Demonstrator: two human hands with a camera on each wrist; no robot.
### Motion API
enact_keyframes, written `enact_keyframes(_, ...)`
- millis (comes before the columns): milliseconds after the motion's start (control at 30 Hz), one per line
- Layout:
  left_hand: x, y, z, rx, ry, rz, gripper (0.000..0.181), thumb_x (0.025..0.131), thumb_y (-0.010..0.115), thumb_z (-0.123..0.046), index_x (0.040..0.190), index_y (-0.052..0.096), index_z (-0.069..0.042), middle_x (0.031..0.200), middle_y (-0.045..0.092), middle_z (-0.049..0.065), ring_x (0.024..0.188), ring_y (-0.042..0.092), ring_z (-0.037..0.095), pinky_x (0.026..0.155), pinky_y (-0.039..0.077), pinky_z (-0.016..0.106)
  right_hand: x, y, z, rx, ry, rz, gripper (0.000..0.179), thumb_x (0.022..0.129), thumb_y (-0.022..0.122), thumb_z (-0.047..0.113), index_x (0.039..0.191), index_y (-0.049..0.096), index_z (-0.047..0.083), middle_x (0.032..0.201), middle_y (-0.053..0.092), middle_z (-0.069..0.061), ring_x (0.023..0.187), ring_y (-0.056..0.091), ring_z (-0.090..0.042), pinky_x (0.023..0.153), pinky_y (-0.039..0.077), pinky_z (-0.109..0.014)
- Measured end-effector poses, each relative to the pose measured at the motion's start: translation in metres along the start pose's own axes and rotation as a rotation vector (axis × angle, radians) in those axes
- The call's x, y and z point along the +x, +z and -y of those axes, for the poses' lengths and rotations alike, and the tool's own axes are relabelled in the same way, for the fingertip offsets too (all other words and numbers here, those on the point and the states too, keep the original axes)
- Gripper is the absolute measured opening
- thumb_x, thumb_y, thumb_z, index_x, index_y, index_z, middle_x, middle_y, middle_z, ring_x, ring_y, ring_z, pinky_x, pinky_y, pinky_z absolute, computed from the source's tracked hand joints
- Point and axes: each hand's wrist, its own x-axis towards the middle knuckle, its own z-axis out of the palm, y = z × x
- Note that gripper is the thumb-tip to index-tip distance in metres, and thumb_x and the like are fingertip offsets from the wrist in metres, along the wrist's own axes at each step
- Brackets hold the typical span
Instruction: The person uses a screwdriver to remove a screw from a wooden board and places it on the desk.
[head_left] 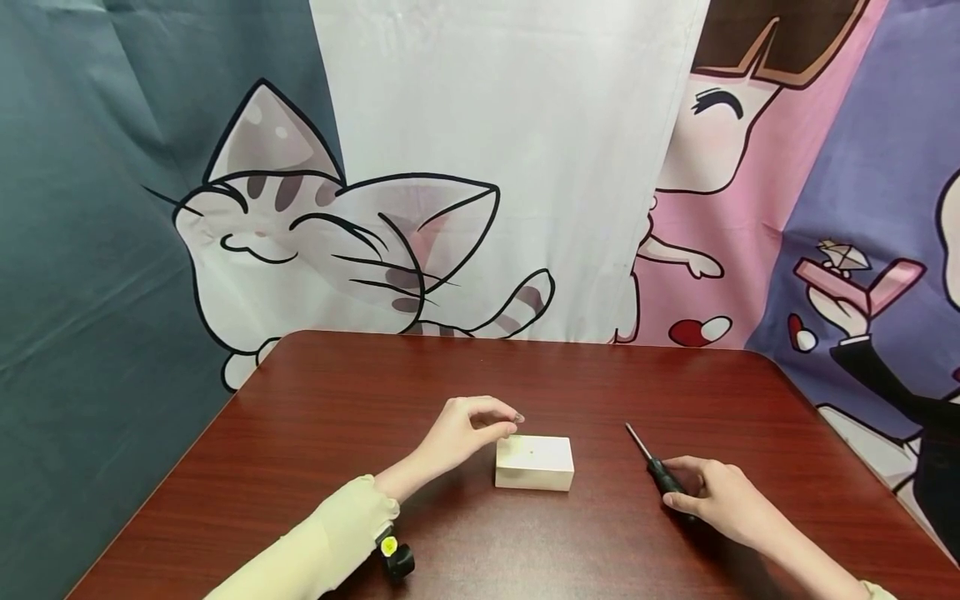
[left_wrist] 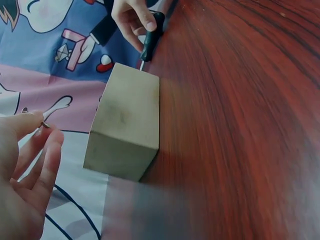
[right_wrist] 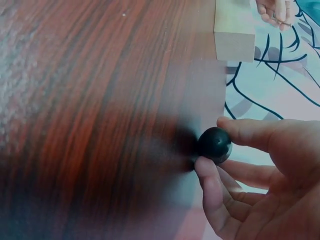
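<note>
My left hand (head_left: 461,432) is up beside the far left corner of a pale wooden block (head_left: 534,477). Between its thumb and fingertips it pinches a small metal screw (left_wrist: 45,124), mostly covered by the fingers. The block lies flat on the table, with a small dark mark on its top face. To the right, my right hand (head_left: 722,502) grips the black handle of a screwdriver (head_left: 660,475) between thumb and fingers. Its metal shaft points away and to the left, low over the table. The right wrist view shows the rounded handle end (right_wrist: 214,142).
A dark red wood-grain table (head_left: 375,375) spreads under both hands. Behind its far edge hangs a cartoon-printed curtain (head_left: 510,100). A black wrist camera (head_left: 400,562) hangs below the left sleeve.
</note>
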Motion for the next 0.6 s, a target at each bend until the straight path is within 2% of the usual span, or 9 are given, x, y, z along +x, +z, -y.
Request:
enact_keyframes(200,-0.009,-0.012,0.006,0.057,0.051,-0.043,0.015,0.089,0.074,-0.021,0.104,0.076,-0.019,0.099,0.076,0.003,0.082,0.065,0.001,0.070,0.056,0.021,0.000,0.000,0.000,-0.006,0.017,0.001,0.050,0.081,0.080,0.031,0.123,0.066,0.008,0.061,0.054,0.005,0.055,0.043,-0.002,0.051,0.035,-0.022)
enact_keyframes(367,-0.018,-0.022,0.010,0.065,0.035,-0.062,0.016,0.089,0.074,-0.021,0.105,0.076,-0.020,0.097,0.076,0.002,0.078,0.062,0.001,0.068,0.053,0.020,0.000,0.000,0.000,-0.003,0.025,0.005,0.050,0.081,0.079,0.031,0.123,0.066,0.008,0.061,0.053,0.004,0.055,0.042,-0.003,0.051,0.034,-0.022)
enact_keyframes(600,-0.028,-0.035,0.014,0.066,-0.001,-0.071,0.019,0.090,0.072,-0.012,0.108,0.076,-0.012,0.097,0.075,0.006,0.078,0.061,0.004,0.068,0.052,0.021,0.000,0.000,0.000,0.000,0.025,0.008,0.050,0.081,0.079,0.031,0.123,0.066,0.008,0.060,0.052,0.004,0.054,0.041,-0.003,0.050,0.034,-0.022)
